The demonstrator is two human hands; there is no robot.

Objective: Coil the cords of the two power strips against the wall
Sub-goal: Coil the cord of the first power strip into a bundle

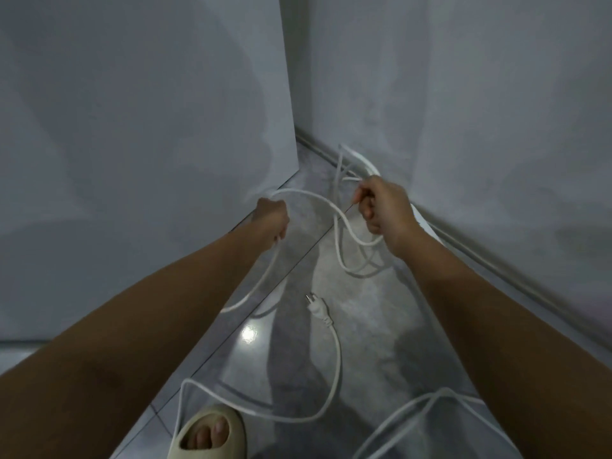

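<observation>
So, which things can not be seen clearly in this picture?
- Power strips: neither can be made out in the head view; a white piece behind the right hand is mostly hidden by the wrist.
- White cord: which strip it belongs to cannot be told.
- Left hand: its fingers curl away from the camera.
- Cord loops at the bottom right: cut by the frame edge.
- Sandal: cut by the bottom edge.

A shiny grey floor (364, 326) meets two grey walls (132, 127) in a corner. A cream sandal (212, 432) stands on the floor.
</observation>
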